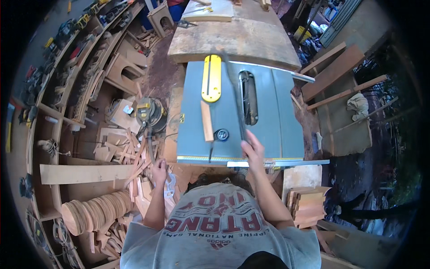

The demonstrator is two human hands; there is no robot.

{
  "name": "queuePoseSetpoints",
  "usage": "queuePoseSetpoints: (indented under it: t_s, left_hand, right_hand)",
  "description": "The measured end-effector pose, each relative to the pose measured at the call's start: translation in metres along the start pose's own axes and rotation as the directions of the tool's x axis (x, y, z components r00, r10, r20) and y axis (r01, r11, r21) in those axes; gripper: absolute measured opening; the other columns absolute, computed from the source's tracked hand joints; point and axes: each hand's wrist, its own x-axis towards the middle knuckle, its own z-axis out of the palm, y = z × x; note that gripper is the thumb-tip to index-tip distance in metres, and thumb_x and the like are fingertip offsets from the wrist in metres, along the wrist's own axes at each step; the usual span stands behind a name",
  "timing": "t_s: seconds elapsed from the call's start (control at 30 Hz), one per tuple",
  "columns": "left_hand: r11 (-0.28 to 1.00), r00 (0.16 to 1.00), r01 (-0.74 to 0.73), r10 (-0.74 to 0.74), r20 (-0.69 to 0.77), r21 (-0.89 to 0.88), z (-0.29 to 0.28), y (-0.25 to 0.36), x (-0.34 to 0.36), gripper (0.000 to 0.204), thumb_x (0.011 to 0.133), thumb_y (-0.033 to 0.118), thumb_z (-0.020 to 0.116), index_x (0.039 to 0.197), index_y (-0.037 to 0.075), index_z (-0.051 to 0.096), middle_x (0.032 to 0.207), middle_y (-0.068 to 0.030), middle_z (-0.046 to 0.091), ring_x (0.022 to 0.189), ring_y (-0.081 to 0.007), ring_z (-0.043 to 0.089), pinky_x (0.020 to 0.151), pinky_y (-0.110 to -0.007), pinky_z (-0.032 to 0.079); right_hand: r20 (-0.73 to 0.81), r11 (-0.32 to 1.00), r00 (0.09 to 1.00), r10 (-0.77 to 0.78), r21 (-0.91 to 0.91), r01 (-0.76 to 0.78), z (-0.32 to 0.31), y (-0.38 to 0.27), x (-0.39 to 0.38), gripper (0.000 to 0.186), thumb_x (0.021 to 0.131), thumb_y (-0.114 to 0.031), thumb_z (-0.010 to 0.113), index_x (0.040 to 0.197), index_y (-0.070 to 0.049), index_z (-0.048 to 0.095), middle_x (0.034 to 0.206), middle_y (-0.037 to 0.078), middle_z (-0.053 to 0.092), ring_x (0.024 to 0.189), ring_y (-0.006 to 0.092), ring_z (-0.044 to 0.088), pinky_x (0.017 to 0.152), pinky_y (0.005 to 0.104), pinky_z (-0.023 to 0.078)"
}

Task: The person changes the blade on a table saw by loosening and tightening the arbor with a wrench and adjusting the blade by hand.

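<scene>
The right hand [253, 151] was closed around the near end of a long dark strip [234, 85], which slanted over the blue-grey machine table [268, 123] between a yellow slotted plate [206, 87] and a long opening [249, 98]; the left hand [159, 171], beside the table, gripped a shorter dark strip [150, 145], while a wooden stick [207, 122] lay near a round black object [221, 135]

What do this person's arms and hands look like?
The left hand and right hand are bare, without gloves. The forearms are uncovered too. Loose, short grey sleeves belong to a T-shirt with dark red printing.
</scene>
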Motion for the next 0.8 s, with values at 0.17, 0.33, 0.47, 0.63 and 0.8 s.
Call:
queuePoseSetpoints:
  t_s: [0.17, 0.33, 0.47, 0.63, 0.8]
  left_hand:
    - [0.858, 0.883, -0.435, 0.466, -0.059, 0.273, 0.072, 0.153, -0.008, 0.029, 0.096, 0.021, 0.071, 0.118, 0.002, 0.074, 0.118, -0.0158, 0.072, 0.107, -0.0309, 0.068, 0.097, -0.04, 0.051]
    - [0.564, 0.833, -0.487, 0.529, 0.162, 0.667, 0.177, 0.244, -0.037, 0.066, 0.083, 0.045, 0.081, 0.141, 0.017, 0.065, 0.16, -0.0176, 0.044, 0.146, -0.0455, 0.04, 0.117, -0.059, 0.036]
    - [0.654, 0.93, -0.349, 0.33, 0.161, 0.671, 0.217, 0.239, -0.031, 0.086, 0.072, 0.057, 0.085, 0.146, 0.022, 0.06, 0.17, -0.02, 0.026, 0.154, -0.0484, 0.025, 0.118, -0.068, 0.028]
    - [0.715, 0.903, -0.43, 0.352, 0.249, 0.551, 0.217, 0.214, -0.009, 0.09, 0.071, 0.049, 0.087, 0.15, 0.02, 0.055, 0.169, -0.0227, 0.027, 0.148, -0.0469, 0.037, 0.12, -0.056, 0.034]
    - [0.684, 0.86, -0.511, 0.401, 0.317, 0.521, 0.194, 0.225, 0.009, 0.091, 0.07, 0.041, 0.086, 0.151, 0.016, 0.053, 0.164, -0.022, 0.038, 0.144, -0.0456, 0.044, 0.12, -0.051, 0.038]
  right_hand:
    - [-0.087, 0.978, 0.985, 0.147, -0.133, -0.158, -0.153, -0.062, -0.012, 0.066, 0.095, -0.003, 0.066, 0.157, 0.0, 0.043, 0.093, 0.008, 0.071, 0.064, 0.0081, 0.057, 0.055, 0.0258, 0.046]
    - [-0.085, 0.859, 0.981, 0.173, -0.474, -0.193, -0.268, -0.033, 0.014, 0.056, 0.09, -0.001, 0.061, 0.146, 0.003, 0.058, 0.102, 0.011, 0.075, 0.08, 0.0129, 0.068, 0.074, 0.029, 0.056]
    - [0.049, 0.817, 0.996, 0.075, -0.576, -0.033, -0.306, -0.017, 0.055, 0.053, 0.085, -0.001, 0.063, 0.138, 0.003, 0.064, 0.096, 0.01, 0.077, 0.071, 0.0107, 0.063, 0.065, 0.0284, 0.049]
    - [0.034, 0.786, 0.998, 0.058, -0.618, -0.024, -0.303, -0.034, 0.081, 0.046, 0.085, -0.007, 0.07, 0.13, 0.001, 0.07, 0.096, 0.011, 0.078, 0.08, 0.0146, 0.07, 0.075, 0.0309, 0.056]
    - [-0.321, 0.875, 0.945, -0.06, -0.473, -0.105, -0.272, -0.047, 0.079, 0.032, 0.085, -0.006, 0.077, 0.116, -0.003, 0.074, 0.089, 0.004, 0.073, 0.075, 0.0086, 0.065, 0.068, 0.0265, 0.052]
